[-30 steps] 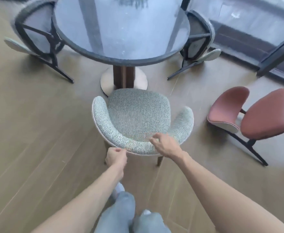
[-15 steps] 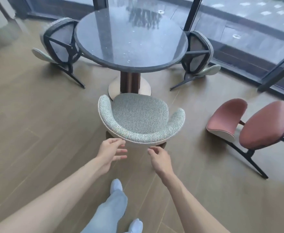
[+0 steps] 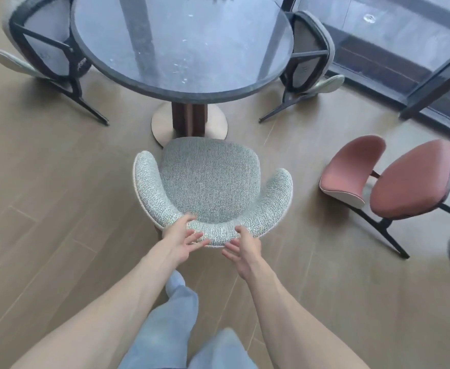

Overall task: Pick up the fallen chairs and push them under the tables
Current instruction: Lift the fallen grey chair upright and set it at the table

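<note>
Grey fabric chair [image 3: 210, 182] stands upright mid-frame, left hand [image 3: 181, 239] and right hand [image 3: 244, 249] spread-fingered against its backrest, likely ready to shove it under the counter [image 3: 181, 43].

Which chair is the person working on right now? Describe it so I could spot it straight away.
Start at the round dark table in the middle of the room. Just in front of its pedestal stands the grey fabric chair, with the left hand and right hand open at its curved back. Unlike the pink chair and the two other chairs lying tipped over, it is upright.
</note>
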### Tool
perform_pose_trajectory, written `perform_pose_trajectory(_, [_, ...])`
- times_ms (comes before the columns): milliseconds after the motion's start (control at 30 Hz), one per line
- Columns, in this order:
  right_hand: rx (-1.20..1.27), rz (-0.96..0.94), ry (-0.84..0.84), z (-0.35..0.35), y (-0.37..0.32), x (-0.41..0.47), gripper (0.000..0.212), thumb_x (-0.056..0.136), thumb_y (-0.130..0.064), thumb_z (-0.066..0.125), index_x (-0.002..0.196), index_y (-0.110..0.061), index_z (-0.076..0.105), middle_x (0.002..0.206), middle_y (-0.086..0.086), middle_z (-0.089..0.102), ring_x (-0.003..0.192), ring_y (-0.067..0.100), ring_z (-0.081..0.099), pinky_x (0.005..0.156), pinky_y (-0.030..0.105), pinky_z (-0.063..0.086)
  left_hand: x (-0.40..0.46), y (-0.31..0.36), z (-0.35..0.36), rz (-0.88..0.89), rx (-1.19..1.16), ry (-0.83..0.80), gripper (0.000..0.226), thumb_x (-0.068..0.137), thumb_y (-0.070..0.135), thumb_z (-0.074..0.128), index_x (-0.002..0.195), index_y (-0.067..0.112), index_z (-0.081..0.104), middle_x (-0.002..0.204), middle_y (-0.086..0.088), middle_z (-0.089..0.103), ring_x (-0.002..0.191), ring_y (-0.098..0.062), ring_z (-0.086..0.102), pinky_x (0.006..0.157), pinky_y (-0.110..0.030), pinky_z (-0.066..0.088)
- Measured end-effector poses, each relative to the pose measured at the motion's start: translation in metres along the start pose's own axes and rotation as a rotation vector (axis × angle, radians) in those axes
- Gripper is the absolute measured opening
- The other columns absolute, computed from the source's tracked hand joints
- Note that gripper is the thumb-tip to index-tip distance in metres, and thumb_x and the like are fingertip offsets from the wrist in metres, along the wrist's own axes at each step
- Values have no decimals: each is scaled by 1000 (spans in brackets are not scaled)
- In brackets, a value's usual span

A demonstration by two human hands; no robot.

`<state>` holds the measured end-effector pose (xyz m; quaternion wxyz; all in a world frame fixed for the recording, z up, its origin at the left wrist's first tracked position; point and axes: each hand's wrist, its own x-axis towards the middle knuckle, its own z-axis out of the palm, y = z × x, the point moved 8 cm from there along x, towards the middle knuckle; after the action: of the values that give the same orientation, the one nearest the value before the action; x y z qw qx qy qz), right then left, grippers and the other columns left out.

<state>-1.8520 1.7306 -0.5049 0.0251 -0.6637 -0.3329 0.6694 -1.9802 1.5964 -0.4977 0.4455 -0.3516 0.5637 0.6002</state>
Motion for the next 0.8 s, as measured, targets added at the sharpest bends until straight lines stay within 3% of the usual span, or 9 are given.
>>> perform_pose_trajectory(67, [30,67,81,-3,-3,14,48,87,-24,69,124,0,49,101,15,58,100,31,67,82,50,59,15,0,-6,-60,60,72,49,87,19,71,127,11,42,119,-18,50,103,-33,62,69,-51,59])
perform_pose_trajectory(200, [55,197,113,-18,2,39,85,81,-34,78,146,-5,32,140,18,48,124,34,54,91,59,53,35,-7,-23,-123,87,227,67,81,29,79,134,9,44,121,-16,52,111,-33,56,84,-54,56])
perform_pose_trajectory(300, [170,271,-4,-24,5,65,75,81,-33,80,139,-5,41,137,22,54,121,41,55,80,61,54,49,-8,-25,-142,22,249,77,77,30,84,139,8,44,135,-21,56,121,-40,55,88,-63,52])
perform_pose_trajectory(367, [290,289,-110,-20,5,78,68,81,-26,79,135,-2,45,127,26,61,116,44,59,75,61,53,57,-14,-18,-151,-87,214,73,76,28,86,135,7,48,130,-21,61,107,-41,62,74,-61,56])
perform_pose_trajectory(400, [316,290,-149,-15,3,83,66,80,-22,79,134,-1,47,124,26,64,115,44,60,77,62,52,61,-16,-13,-148,-142,203,72,75,25,86,134,7,49,128,-21,63,101,-40,65,72,-58,57])
perform_pose_trajectory(467, [352,278,-176,-10,0,90,57,81,-13,77,130,1,52,121,26,66,113,44,61,85,67,49,65,-22,-8,-138,-213,240,76,72,20,88,136,7,48,128,-22,63,105,-40,66,84,-59,56])
perform_pose_trajectory(600, [351,271,-122,-11,-6,97,49,85,6,68,130,5,50,125,29,62,114,45,61,95,69,43,67,-27,-14,-99,-235,399,70,72,6,86,130,4,47,124,-24,63,102,-41,66,87,-62,54])
perform_pose_trajectory(700, [336,269,-124,-12,-12,99,50,87,9,64,134,7,46,125,30,61,115,46,60,94,71,43,67,-27,-13,-99,-253,409,71,70,1,85,131,1,48,129,-25,61,114,-42,62,97,-62,49])
perform_pose_trajectory(800, [334,266,-131,-4,-19,103,48,87,10,63,133,8,47,128,30,60,118,45,59,99,68,42,72,-19,-12,-95,-296,401,70,70,-2,84,131,1,51,127,-25,62,115,-43,61,98,-65,46])
